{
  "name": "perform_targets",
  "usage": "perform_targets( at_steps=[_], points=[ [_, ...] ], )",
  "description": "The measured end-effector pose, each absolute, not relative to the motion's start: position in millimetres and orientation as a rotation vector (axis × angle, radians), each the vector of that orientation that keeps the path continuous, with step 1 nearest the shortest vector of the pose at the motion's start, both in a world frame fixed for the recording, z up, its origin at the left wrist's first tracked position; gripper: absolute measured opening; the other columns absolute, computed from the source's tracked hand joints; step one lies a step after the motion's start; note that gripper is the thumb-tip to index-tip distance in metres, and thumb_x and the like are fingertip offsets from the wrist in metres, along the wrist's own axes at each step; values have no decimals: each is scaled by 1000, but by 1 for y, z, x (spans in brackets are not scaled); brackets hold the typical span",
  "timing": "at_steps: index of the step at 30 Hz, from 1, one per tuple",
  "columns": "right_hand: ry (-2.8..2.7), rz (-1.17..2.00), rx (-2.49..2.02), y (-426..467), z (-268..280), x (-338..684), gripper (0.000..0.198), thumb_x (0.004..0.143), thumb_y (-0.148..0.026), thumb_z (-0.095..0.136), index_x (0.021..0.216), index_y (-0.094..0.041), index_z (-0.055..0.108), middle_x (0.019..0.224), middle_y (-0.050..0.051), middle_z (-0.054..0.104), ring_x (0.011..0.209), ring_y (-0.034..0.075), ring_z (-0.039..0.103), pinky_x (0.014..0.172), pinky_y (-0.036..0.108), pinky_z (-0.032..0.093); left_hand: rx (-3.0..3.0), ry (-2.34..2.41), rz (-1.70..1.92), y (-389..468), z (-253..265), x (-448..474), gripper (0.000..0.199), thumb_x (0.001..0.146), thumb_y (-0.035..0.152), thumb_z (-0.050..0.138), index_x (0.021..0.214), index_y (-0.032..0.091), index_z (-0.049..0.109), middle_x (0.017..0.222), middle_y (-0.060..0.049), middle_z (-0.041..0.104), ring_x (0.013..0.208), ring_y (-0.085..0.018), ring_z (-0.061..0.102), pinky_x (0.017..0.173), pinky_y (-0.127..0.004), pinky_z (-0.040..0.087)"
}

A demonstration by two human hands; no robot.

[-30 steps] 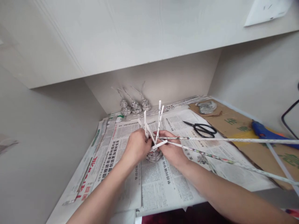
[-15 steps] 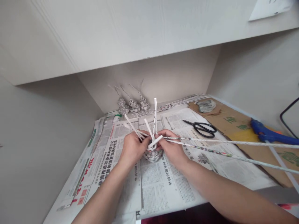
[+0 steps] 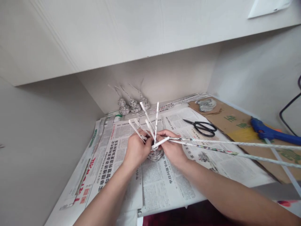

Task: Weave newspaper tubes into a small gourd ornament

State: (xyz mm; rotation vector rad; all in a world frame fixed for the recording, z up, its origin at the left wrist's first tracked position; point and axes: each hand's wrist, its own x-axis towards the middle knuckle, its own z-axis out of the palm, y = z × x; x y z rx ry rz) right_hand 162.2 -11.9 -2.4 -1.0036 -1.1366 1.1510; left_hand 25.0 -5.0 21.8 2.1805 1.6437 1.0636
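Observation:
A small round piece woven from rolled newspaper [image 3: 155,155] sits on the newspaper between my hands, partly hidden by them. Several short paper stakes [image 3: 156,119] stick up and outward from its top. My left hand [image 3: 138,145] is closed at its left side, thumb and fingers pinching the woven rim and the base of the stakes. My right hand [image 3: 173,149] is closed on the right side, gripping the paper strands. Two long rolled-paper strands [image 3: 223,152] run from there to the right edge. My fingertips are partly hidden behind the stakes.
Three finished gourd-shaped woven pieces [image 3: 134,105] stand at the back. Paper rods [image 3: 176,103] lie along the rear wall. Black-handled scissors [image 3: 204,128], a crumpled cloth [image 3: 206,105] and a blue glue gun [image 3: 270,131] lie to the right, over newspaper and cardboard [image 3: 231,121]. A cabinet overhangs the table.
Another short stake now stands up at the back left of the woven piece. Both hands stay at the rim, shifted slightly. The long strands still trail right.

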Motion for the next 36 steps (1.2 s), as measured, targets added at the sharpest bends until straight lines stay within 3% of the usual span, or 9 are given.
perform_targets(
  at_steps=[6,18,25,36],
  points=[
    [-1093,1190,-1038,-12,-1,162,21,73,-36,68,85,-19,72,54,-2,63,49,13,59,48,24,50,2044,1636,1076,-2,18,24,12,77,22,59,70,18,66,69,-1,65,68,-15,61,66,-25,44],
    [-1205,1188,-975,-12,-5,164,30,82,-43,58,100,-22,71,66,0,67,53,12,62,50,23,53,1932,1466,1217,-3,16,29,15,75,16,56,74,16,71,74,-2,68,69,-14,62,67,-24,47],
    [-1116,1242,-1043,-9,-18,163,21,80,-41,61,77,-21,55,55,-4,60,44,13,60,46,26,52,1880,1565,1263,-3,15,29,11,75,18,59,72,17,70,73,-1,71,68,-16,65,63,-23,47],
    [-1020,1360,-964,-9,-23,166,23,78,-40,64,78,-22,49,58,-4,60,57,16,64,55,30,58,1927,1636,1309,-1,11,28,8,74,17,60,72,17,68,74,-1,70,68,-16,65,65,-24,48]
  ],
)
